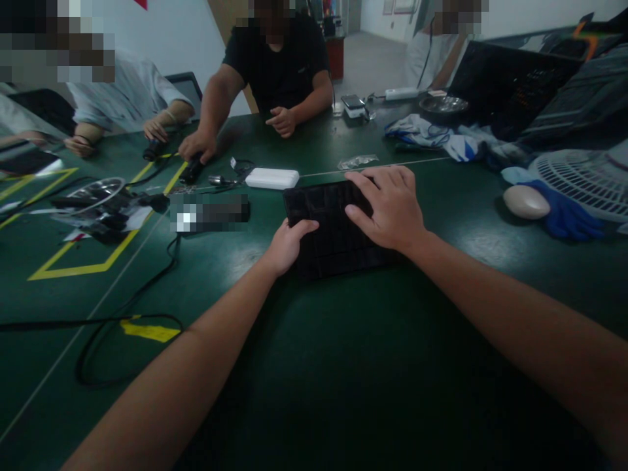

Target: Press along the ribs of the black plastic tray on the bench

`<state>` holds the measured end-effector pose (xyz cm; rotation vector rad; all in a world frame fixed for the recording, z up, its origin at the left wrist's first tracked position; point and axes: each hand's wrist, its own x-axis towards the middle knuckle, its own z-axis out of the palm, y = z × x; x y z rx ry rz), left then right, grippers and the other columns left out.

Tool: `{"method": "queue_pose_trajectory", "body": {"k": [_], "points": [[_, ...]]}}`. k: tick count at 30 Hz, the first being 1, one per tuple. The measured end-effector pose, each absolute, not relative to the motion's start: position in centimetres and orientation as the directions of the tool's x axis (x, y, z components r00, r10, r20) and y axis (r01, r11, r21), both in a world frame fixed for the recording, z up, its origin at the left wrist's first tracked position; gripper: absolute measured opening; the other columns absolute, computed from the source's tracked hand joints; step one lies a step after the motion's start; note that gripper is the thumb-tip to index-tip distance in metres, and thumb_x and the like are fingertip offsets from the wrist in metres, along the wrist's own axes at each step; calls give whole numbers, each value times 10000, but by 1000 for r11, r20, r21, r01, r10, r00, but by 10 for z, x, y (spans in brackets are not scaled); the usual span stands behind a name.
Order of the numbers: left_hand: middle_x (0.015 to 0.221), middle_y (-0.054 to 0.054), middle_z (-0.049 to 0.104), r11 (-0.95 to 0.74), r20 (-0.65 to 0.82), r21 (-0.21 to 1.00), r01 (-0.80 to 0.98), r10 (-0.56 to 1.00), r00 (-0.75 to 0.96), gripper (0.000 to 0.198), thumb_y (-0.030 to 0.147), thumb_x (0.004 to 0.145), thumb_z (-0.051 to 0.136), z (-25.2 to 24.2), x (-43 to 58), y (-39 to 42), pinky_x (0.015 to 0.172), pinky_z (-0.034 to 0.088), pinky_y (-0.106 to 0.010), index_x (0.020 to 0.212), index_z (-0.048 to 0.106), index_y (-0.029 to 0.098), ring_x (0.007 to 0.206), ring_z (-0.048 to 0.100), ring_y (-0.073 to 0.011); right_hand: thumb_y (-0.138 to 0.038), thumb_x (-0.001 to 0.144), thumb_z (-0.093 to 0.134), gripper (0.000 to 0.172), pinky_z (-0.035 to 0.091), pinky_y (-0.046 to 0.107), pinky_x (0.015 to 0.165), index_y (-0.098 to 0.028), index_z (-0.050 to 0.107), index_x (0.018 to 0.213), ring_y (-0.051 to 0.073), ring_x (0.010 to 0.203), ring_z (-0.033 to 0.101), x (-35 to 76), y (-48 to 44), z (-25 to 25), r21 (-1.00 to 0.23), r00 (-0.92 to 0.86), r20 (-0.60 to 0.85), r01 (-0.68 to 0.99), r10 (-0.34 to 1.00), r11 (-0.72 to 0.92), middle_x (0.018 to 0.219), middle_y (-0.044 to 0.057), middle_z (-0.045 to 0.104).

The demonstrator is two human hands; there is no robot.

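Observation:
A black compartmented tray lies flat on the green table in front of me. My left hand grips the tray's left edge, thumb on top and fingers curled under. My right hand rests on the tray's right half, palm down, fingers spread and flat across the compartments. What lies inside the compartments is too dark to make out.
A white box and a small plastic bag lie beyond the tray. Black cables loop at left near yellow tape lines. A metal bowl, a white fan and a blue glove flank the table. Other people sit across.

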<state>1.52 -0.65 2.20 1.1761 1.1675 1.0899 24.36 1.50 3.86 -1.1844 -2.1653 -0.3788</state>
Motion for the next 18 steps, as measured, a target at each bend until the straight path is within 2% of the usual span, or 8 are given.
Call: {"method": "queue_pose_trajectory", "body": {"k": [8, 18], "points": [[1052, -107, 759, 94, -95, 995, 19, 994, 54, 452, 402, 660, 696, 22, 17, -7, 956, 565, -517, 1043, 685, 163, 1030, 705, -352, -553, 951, 415, 595, 289, 519, 1079, -215, 502, 1432, 317, 1198, 490, 243, 14, 39, -25, -403, 645, 838, 649, 545, 1292, 112, 595], [1086, -117, 755, 93, -95, 995, 32, 994, 61, 454, 406, 676, 691, 22, 16, -7, 931, 579, -505, 1059, 670, 163, 1038, 705, -352, -497, 932, 451, 577, 281, 520, 1094, -205, 513, 1425, 315, 1203, 495, 243, 13, 39, -34, -400, 648, 835, 648, 550, 1287, 114, 600]]}}
